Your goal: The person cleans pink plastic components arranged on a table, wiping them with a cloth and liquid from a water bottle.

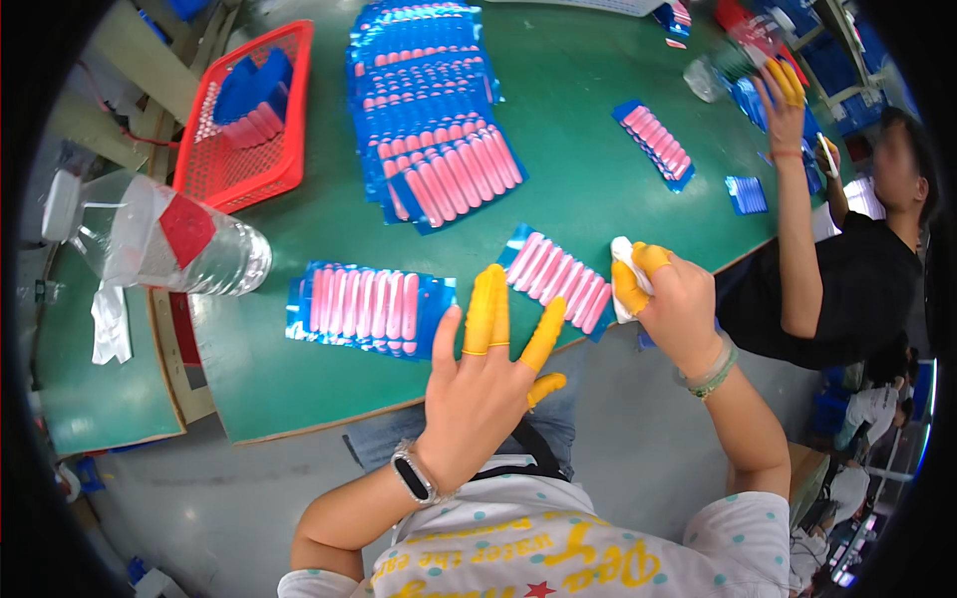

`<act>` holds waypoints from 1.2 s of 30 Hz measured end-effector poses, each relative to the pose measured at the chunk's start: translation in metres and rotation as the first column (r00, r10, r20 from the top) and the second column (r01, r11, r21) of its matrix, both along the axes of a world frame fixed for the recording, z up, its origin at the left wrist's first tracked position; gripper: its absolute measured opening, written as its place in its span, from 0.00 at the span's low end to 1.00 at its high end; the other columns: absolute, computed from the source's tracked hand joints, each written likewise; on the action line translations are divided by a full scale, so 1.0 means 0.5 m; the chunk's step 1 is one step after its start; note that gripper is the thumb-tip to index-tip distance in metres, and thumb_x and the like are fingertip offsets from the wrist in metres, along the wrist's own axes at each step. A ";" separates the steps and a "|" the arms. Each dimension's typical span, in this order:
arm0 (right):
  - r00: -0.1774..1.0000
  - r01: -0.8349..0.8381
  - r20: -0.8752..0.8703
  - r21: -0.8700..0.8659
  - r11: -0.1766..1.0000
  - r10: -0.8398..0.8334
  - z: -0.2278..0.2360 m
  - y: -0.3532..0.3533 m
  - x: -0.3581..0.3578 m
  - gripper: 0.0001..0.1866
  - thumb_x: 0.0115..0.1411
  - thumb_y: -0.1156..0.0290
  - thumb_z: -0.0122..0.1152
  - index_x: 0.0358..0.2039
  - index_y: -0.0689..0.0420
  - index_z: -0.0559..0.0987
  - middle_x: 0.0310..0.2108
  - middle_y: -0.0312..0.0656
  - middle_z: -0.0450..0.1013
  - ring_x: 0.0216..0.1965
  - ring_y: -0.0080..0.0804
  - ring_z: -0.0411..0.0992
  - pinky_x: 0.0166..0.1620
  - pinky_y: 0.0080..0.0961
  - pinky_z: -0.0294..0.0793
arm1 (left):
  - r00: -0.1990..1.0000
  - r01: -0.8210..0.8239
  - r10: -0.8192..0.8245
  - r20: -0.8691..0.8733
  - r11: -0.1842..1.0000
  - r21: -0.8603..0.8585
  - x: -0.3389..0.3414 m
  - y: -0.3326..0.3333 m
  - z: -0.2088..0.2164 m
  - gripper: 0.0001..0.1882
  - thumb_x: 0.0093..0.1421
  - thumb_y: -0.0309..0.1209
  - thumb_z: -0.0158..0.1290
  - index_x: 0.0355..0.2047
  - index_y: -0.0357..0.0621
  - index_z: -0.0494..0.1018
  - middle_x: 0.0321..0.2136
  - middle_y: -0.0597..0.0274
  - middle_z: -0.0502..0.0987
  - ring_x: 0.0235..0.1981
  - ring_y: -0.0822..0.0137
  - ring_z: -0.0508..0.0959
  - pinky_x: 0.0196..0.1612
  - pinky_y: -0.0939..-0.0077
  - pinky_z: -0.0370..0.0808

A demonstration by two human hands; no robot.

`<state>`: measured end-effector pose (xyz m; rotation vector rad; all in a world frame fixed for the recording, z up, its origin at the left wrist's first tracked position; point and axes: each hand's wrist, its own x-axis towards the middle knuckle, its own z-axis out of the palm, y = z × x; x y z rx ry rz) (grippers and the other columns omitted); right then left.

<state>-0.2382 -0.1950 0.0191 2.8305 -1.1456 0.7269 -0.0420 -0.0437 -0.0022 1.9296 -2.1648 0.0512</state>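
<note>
Your left hand (474,391) is spread open, palm down, its yellow-covered fingers (480,317) reaching to the near left edge of a blue-backed pack of pink tubes (556,278); they grip nothing, and whether they press on it is unclear. That pack lies slanted near the front edge of the green table (573,120), between your hands. Your right hand (682,311) pinches a folded white cloth (624,251) at the pack's right end. A second pack (364,305) lies left of your left thumb; a large overlapping stack (429,90) sits beyond. You appear to be wiping the slanted pack; the next move likely calls for steadying it while the cloth passes over the tubes.
</note>
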 end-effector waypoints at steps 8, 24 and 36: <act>0.962 0.007 0.259 0.282 0.959 -0.083 0.009 0.028 0.021 0.11 0.56 0.72 0.70 0.33 0.64 0.77 0.20 0.44 0.71 0.18 0.34 0.70 0.24 0.25 0.69 | 0.928 -0.372 0.371 0.028 0.928 0.008 0.081 0.116 0.069 0.40 0.59 0.66 0.48 0.64 0.57 0.68 0.68 0.39 0.54 0.70 0.37 0.49 0.66 0.40 0.38; 0.875 -0.063 0.442 0.508 0.859 -0.197 0.010 0.050 -0.014 0.11 0.59 0.71 0.68 0.34 0.65 0.77 0.20 0.40 0.72 0.20 0.23 0.70 0.25 0.20 0.68 | 0.985 -0.168 0.165 -0.046 0.982 -0.081 0.029 -0.061 0.058 0.32 0.56 0.56 0.56 0.53 0.48 0.77 0.51 0.56 0.72 0.61 0.51 0.64 0.63 0.36 0.47; 0.984 -0.177 0.009 0.135 0.975 0.178 -0.009 0.000 0.146 0.12 0.56 0.65 0.68 0.33 0.57 0.76 0.26 0.46 0.78 0.24 0.43 0.78 0.25 0.35 0.75 | 1.000 -0.020 0.019 0.008 1.000 0.014 -0.027 -0.012 -0.002 0.33 0.50 0.58 0.60 0.59 0.79 0.71 0.63 0.37 0.64 0.67 0.47 0.60 0.67 0.40 0.40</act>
